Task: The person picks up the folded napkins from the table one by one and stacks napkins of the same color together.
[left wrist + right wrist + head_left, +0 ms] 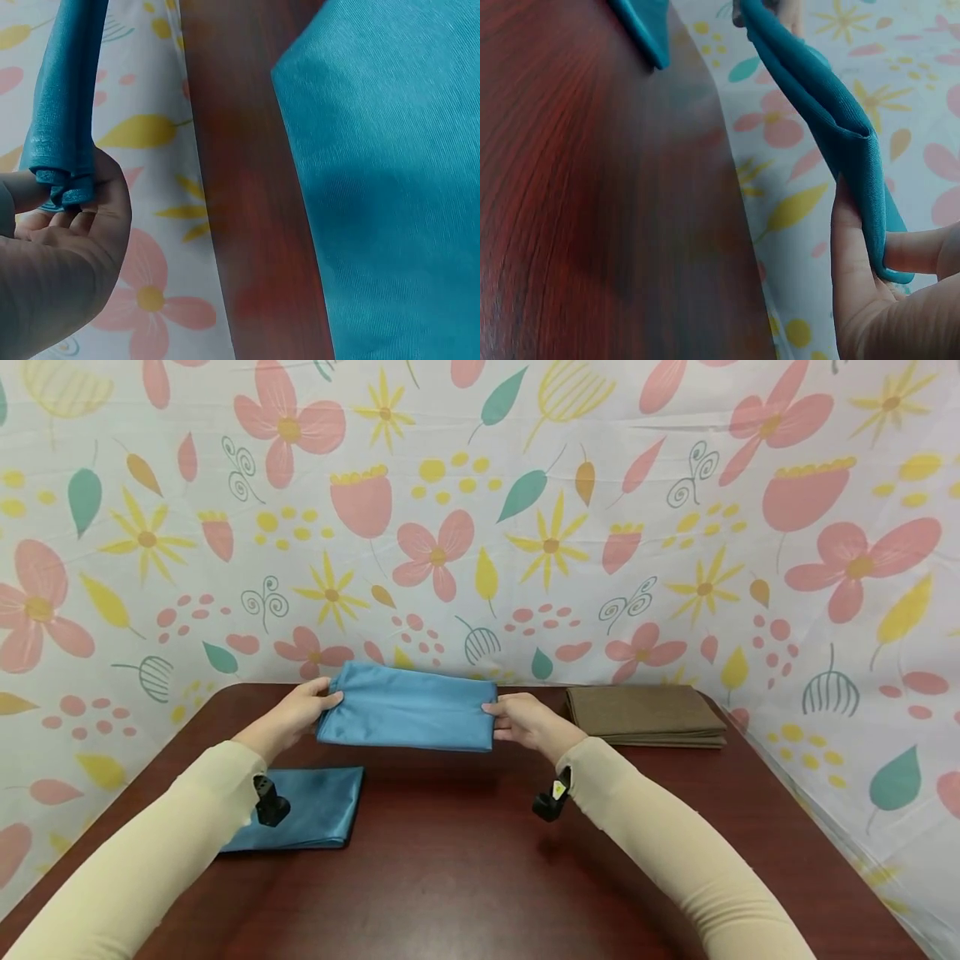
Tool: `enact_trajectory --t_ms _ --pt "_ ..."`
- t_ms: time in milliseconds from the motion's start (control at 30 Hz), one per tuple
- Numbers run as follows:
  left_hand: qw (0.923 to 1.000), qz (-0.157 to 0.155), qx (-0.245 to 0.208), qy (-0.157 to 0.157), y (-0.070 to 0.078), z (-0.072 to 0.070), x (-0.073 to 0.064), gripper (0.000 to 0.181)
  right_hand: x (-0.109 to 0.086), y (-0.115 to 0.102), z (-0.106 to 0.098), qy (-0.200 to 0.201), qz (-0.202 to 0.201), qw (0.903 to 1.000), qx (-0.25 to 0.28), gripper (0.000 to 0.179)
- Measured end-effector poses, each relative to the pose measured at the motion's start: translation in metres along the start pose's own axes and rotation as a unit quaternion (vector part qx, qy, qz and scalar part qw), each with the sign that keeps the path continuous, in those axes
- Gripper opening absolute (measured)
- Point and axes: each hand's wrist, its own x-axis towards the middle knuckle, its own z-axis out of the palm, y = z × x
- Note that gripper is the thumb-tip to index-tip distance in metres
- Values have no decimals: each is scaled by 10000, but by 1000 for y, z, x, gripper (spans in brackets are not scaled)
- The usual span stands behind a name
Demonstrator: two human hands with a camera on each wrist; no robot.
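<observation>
A folded blue cloth (408, 708) with a satin sheen is held up above the far part of the table, stretched between both hands. The left hand (300, 714) pinches its left end, thumb on the near face and fingers behind. At the opposite end the right hand (525, 720) grips it the same way. In the right wrist view the folded layers of the cloth (817, 94) show edge-on between thumb and fingers. A second folded blue cloth (318, 810) lies on the table under the left forearm, which hides part of it.
A folded brown cloth (645, 714) lies at the back right of the dark red-brown table (465, 877). Behind the table hangs a white curtain (480, 560) printed with flowers and leaves. Small black devices are strapped at both wrists.
</observation>
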Motion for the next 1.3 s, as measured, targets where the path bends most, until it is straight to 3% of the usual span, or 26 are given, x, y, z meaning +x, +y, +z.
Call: enact_trajectory --t_ms 267,500,867,1300 --pt "10000 -16 20 -75 -4 -12 -7 58 -3 3 18 130 -90 9998 142 48" --pt "9995 -92 311 -66 -2 -20 -17 59 -5 2 32 208 -105 9996 136 48" --pt "9978 -241 612 1 -8 -35 -30 60 -3 8 53 96 25 9995 312 50" --pt "9937 -27 1119 -24 -12 -57 -38 60 -8 10 71 31 2 9992 404 60"
